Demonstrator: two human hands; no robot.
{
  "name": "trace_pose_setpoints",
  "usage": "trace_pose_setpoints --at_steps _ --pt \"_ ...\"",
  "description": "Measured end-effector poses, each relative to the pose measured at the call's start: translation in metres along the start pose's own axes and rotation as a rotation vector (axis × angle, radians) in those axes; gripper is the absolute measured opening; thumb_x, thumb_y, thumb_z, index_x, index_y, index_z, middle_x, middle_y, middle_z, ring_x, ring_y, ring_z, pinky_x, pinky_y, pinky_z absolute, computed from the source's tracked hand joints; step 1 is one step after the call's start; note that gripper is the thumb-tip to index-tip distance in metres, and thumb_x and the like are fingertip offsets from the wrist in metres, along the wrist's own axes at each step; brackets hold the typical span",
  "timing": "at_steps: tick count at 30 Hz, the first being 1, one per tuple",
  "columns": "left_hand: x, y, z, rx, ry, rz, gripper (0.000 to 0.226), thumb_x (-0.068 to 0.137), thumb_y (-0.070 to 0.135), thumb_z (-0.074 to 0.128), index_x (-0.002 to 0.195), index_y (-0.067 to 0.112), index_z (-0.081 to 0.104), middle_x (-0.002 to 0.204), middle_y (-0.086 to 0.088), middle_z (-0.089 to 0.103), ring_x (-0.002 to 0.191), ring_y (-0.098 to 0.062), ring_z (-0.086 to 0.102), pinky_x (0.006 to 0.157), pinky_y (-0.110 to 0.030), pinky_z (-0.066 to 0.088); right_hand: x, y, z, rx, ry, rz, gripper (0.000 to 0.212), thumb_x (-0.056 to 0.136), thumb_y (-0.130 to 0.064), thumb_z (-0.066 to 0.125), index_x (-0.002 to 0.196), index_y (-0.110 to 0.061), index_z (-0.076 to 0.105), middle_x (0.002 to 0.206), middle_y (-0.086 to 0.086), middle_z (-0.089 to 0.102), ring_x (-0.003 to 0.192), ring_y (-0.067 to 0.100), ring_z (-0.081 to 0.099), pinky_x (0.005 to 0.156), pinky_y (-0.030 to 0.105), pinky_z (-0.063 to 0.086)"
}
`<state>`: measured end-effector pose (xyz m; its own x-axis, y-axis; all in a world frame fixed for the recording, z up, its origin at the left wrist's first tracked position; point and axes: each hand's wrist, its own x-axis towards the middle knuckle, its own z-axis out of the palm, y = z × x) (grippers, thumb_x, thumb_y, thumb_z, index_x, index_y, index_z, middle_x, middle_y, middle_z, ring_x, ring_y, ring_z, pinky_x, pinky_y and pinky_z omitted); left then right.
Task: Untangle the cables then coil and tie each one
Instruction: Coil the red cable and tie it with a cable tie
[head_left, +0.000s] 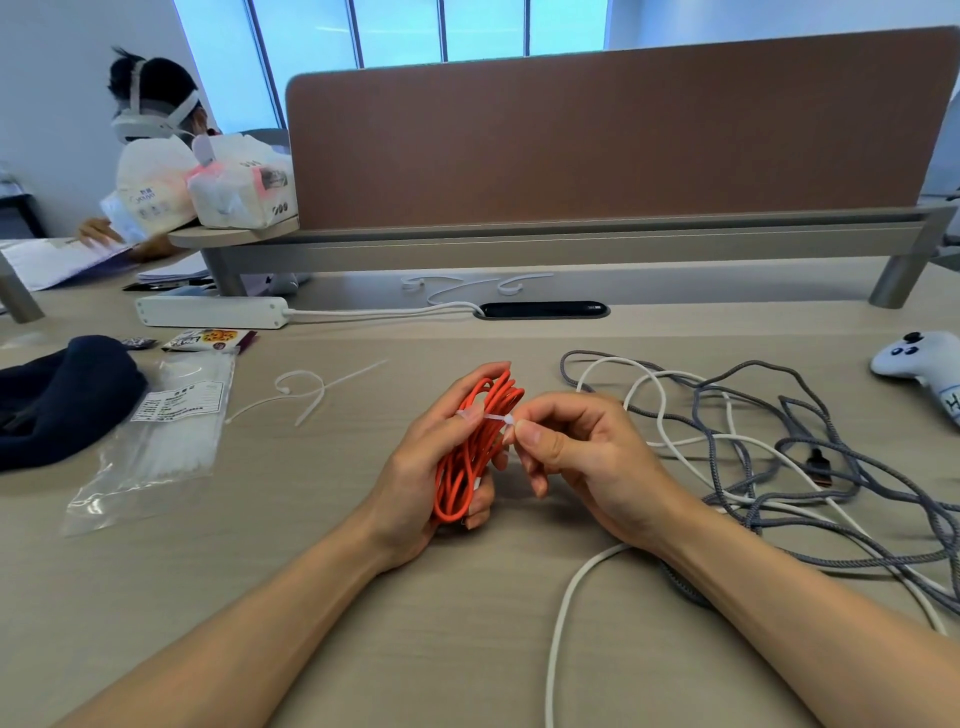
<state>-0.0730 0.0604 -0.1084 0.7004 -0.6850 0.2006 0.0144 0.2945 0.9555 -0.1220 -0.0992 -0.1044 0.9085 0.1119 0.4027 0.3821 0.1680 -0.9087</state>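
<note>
Nearest to me, the white cable (563, 603) is running over the desk (363, 597) and passing under my right forearm, so I am risking to drag it, and the tangle with it, if I am pulling that arm back hard. A little farther, my left hand (421, 467) is wrapping its fingers around the orange cable (457, 483), which is already coiled and is standing almost upright in the palm. My right hand (582, 457) is pinching the zip tie (493, 419) between thumb and forefinger at the right side of the coil, just where the white band is crossing the loops. Here I am seeing the main dangers: the band is looking not yet fully tight, so the loops may be slipping out and the coil springing open if the left grip is loosening; and if I am pulling too hard or at an angle, the tie may be biting into the thin strands or catching only part of them. I cannot tell where the plugs are lying, so one could be getting trapped under the band. Beyond the hands, the grey cable (802, 410) is lying twisted together with the white one, waiting to be separated. Farther left, loose zip ties (306, 395) and their bag (166, 431) are staying within reach.
</note>
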Motion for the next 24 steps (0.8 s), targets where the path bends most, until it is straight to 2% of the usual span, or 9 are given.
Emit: trace_pose_setpoints --at_steps 13,24 --pt "-0.0003 -0.0013 0.0012 0.045 -0.015 0.009 0.042 0.089 0.031 0.046 0.131 0.034 0.052 0.072 -0.015 0.048 0.04 -0.016 0.038 0.043 -0.028 0.028 0.0008 0.0019 -0.0002 -0.007 0.011 0.005 0.012 0.082 -0.011 0.061 0.077 -0.009 0.071 0.061 0.006 0.055 0.053 0.019 0.046 0.044 0.024 0.041" --pt "0.0008 -0.0011 0.0005 0.015 -0.007 0.008 0.042 0.089 0.031 0.045 0.131 0.034 0.052 0.076 -0.017 0.044 0.041 -0.016 0.038 0.044 -0.028 0.03 -0.0004 -0.0014 -0.0017 0.042 0.018 0.015 0.014 0.08 -0.009 0.058 0.073 -0.008 0.07 0.058 0.004 0.054 0.051 0.016 0.047 0.047 0.024 0.041"
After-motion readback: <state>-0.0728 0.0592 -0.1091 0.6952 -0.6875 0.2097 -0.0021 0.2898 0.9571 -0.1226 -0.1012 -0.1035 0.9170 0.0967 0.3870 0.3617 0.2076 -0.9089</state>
